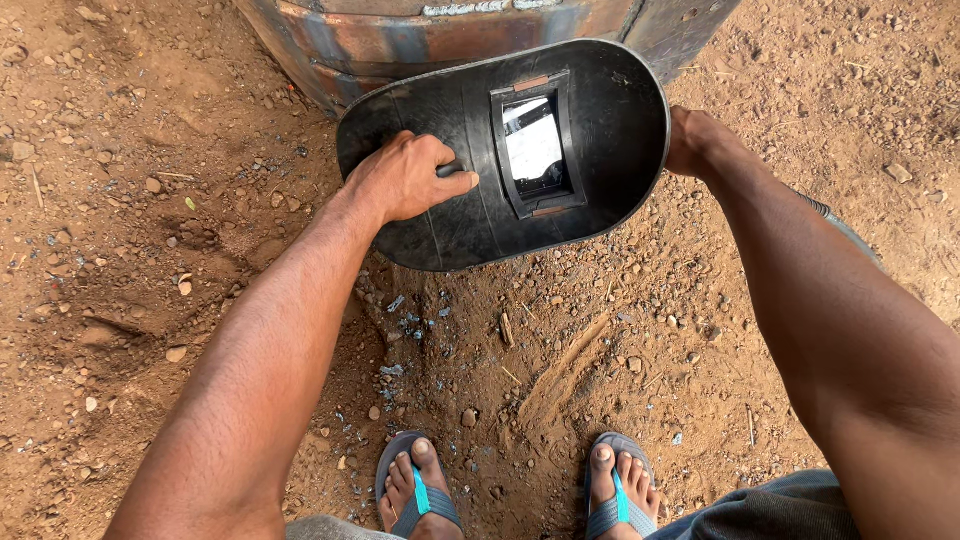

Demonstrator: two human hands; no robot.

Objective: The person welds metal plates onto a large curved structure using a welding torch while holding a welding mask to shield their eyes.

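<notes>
While the left hand (410,178) has its grip pinching the black welding shield's (600,120) handle, the right hand's (692,140) grip stays hidden.

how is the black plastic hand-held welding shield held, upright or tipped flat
Tipped nearly flat: the black plastic hand-held welding shield shows its hollow inner face and window upward, left hand gripping its handle.

An outdoor welding yard, worked on bare ground. A rusty, heat-stained steel drum (480,35) with a welded seam stands on reddish dirt (130,200) strewn with pebbles. Just in front of the drum is a black hand-held welding shield (600,130) with a dark viewing window; below it, bluish slag flakes (405,325) litter the soil.
</notes>
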